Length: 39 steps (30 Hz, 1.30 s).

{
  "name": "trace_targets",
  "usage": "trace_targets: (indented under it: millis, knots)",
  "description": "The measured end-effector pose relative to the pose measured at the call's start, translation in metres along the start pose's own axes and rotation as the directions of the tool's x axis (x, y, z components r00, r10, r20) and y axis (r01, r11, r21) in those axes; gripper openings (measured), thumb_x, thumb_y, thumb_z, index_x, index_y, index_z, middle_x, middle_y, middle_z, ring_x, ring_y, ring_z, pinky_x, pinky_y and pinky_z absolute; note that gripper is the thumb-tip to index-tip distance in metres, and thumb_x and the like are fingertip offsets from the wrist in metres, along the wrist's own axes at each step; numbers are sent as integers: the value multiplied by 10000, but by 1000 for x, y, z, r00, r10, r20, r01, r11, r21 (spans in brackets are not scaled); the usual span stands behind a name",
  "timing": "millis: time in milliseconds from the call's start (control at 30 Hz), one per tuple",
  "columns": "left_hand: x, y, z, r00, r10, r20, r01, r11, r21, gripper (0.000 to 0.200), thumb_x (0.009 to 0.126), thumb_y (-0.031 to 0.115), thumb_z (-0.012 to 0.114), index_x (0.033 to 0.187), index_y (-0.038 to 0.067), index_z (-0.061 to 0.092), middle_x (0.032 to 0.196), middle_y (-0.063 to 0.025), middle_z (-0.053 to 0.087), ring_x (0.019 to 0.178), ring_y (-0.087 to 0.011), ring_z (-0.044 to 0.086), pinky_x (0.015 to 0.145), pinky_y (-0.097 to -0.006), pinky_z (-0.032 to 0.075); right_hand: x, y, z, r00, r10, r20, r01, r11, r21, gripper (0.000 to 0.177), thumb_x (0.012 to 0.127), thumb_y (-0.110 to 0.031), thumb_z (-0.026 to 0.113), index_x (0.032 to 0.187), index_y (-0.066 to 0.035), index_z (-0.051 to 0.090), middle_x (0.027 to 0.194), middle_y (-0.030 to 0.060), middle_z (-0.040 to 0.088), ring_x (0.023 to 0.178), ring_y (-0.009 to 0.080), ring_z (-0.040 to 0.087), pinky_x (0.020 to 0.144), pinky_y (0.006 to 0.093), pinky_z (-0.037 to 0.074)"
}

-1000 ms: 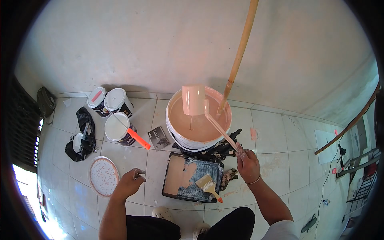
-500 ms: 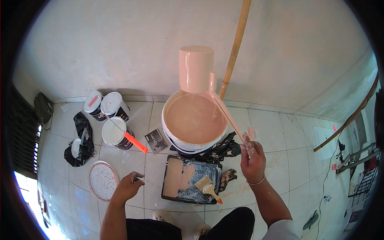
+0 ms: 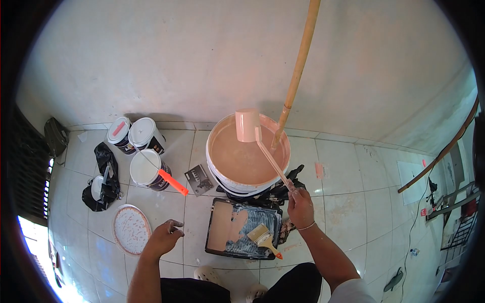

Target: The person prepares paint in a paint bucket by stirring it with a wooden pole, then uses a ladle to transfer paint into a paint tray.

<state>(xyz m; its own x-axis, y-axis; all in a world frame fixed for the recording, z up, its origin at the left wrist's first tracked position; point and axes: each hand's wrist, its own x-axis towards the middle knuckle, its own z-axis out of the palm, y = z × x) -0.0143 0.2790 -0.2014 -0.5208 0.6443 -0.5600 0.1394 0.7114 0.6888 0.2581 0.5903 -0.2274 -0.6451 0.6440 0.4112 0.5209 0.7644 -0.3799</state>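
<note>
My right hand (image 3: pixel 301 209) is closed around the long handle of a paint-coated dipper (image 3: pixel 247 126). The dipper's cup hangs over the large white bucket (image 3: pixel 212 169), with its flat closed end facing up. Peach-pink paint (image 3: pixel 242 161) fills much of the bucket, and a bamboo pole (image 3: pixel 295 76) stands in it. Below the bucket lies a black paint tray (image 3: pixel 208 237), part peach and part streaked white, with a wide brush (image 3: pixel 261 236) resting across it. My left hand (image 3: pixel 165 237) holds nothing, fingers loosely bent and apart, near a paint-spattered round lid (image 3: pixel 131 230).
Several paint pails (image 3: pixel 145 169) stand at the left, one carrying a roller frame with an orange handle (image 3: pixel 173 182). A black plastic bag (image 3: pixel 105 156) lies beside them. A dark printed card (image 3: pixel 199 180) is on the tiles. Another pole (image 3: pixel 439 159) leans at the right.
My right hand has brought the dipper down and slightly inward, so its cup is now lower over the bucket. My left hand has barely moved.
</note>
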Motion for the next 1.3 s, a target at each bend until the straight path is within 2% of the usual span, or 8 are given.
trace_targets:
  millis: [100,167,367,500,567,1200,1267,1300]
  knots:
    - [0,-3,0,1000,-8,3,8,1000,-6,334,833,146,561,1126,-10,592,883,-82,669,718,-131,556,679,-267,469,-1,0,6,1000,29,4,-29,999,35,355,835,11,578,1186,-28,611,773,159,560,731,331,550,654,416,466]
    - [-2,1,-2,998,-60,11,60,998,-21,366,832,184,604,1135,-20,593,954,-165,658,869,-226,615,799,-322,477,-4,10,14,999,-28,-31,29,999,27,362,836,11,576,1195,-28,605,766,159,553,720,326,546,641,417,460]
    - [-1,5,1,1000,-23,7,23,1000,-14,337,833,154,569,1126,-11,592,864,-80,657,711,-132,550,674,-265,466,3,0,13,1000,8,10,-8,1000,-6,379,830,9,579,1207,-29,593,753,162,528,711,329,536,643,421,455]
    - [1,6,1,999,-19,27,19,1000,4,345,829,155,575,1130,-12,592,864,-87,656,716,-138,555,677,-266,467,8,1,14,999,-16,31,17,999,-30,445,803,10,581,1247,-26,571,748,140,519,739,311,541,700,428,460]
    - [1,4,-2,997,-74,32,73,997,28,380,828,197,608,1138,-21,587,951,-165,652,882,-232,613,806,-324,474,12,0,7,995,-14,96,16,1000,-26,437,801,4,585,1238,-22,576,750,137,525,737,314,543,699,425,464]
    - [2,7,4,998,-46,54,44,999,25,346,835,185,596,1113,-22,598,929,-147,659,847,-217,613,789,-321,476,46,-17,-2,920,201,336,-167,978,-128,317,790,-18,576,1103,27,555,930,233,618,872,400,601,791,455,490]
    - [4,5,6,996,-51,70,49,999,19,343,837,186,592,1113,-19,600,921,-148,662,844,-218,615,785,-323,476,25,-26,19,936,153,318,-212,964,162,350,770,-17,548,1113,49,524,948,264,607,886,432,587,814,463,483]
    - [3,5,6,996,-51,73,50,999,21,343,837,186,592,1113,-19,600,921,-148,662,844,-218,615,785,-323,476,22,-39,19,935,156,319,-216,963,161,350,770,-17,548,1113,49,524,948,264,607,886,432,587,814,463,483]
